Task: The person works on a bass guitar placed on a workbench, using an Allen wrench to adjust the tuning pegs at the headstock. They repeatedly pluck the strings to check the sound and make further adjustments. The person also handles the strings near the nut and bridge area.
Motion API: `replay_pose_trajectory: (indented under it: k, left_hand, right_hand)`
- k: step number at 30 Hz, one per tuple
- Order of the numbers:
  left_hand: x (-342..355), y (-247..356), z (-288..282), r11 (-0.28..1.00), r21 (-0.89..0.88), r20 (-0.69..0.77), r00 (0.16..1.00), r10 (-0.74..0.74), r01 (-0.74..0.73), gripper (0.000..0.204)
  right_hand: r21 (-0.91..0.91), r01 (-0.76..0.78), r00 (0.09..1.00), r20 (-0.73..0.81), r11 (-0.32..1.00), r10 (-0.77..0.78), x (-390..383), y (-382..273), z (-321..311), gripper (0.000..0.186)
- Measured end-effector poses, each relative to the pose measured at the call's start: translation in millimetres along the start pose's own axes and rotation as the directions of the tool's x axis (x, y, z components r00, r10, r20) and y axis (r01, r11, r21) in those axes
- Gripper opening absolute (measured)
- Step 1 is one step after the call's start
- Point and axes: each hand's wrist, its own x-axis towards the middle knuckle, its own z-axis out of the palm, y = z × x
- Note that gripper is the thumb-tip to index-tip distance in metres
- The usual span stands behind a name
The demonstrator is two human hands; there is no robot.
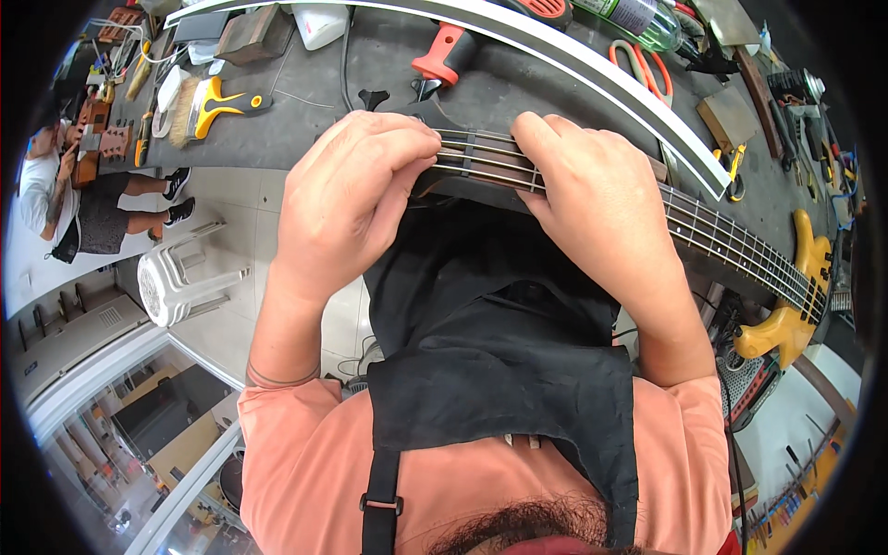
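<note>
A long-necked bass guitar lies along the edge of the dark workbench, its fretted neck crossing in front of me and its yellow wooden body at the far right. Near the headstock end, my left hand is closed, with thumb and fingertips pinched together beside the strings. What lies between those fingertips is hidden. Further along the neck, my right hand grips it, fingers over the far side and thumb at the near edge. Strings run between my two hands. A black apron hangs below the neck.
Beyond the neck lie a long white-edged strip, a red-and-black handled tool, a yellow-handled brush, red-handled scissors and a green bottle. At left are a white stool and another person holding an instrument.
</note>
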Motion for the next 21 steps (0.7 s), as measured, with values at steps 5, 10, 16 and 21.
replay_pose_trajectory:
  k: [5, 10, 16, 21]
  left_hand:
    - [-4, -5, 7, 0.999, -0.021, -0.028, 0.999, 0.03, -0.03, 0.037]
    - [-10, -14, 15, 0.995, -0.051, -0.072, 0.994, 0.083, -0.087, 0.044]
    - [-15, -19, 22, 0.988, -0.041, -0.107, 0.984, 0.141, -0.146, 0.047]
    - [-17, -22, 24, 0.983, -0.038, -0.126, 0.977, 0.172, -0.178, 0.042]
  right_hand:
    - [0.005, -0.003, 1.0, 0.007, 1.0, 0.003, 1, 1, 0, 0.023]
    - [0.002, -0.012, 0.999, 0.033, 1.0, 0.012, 3, 2, 0, 0.023]
    - [0.03, 0.0, 0.997, 0.071, 1.0, -0.002, 5, 4, -1, 0.024]
    - [0.02, -0.016, 0.996, 0.093, 1.0, 0.014, 5, 4, -1, 0.025]
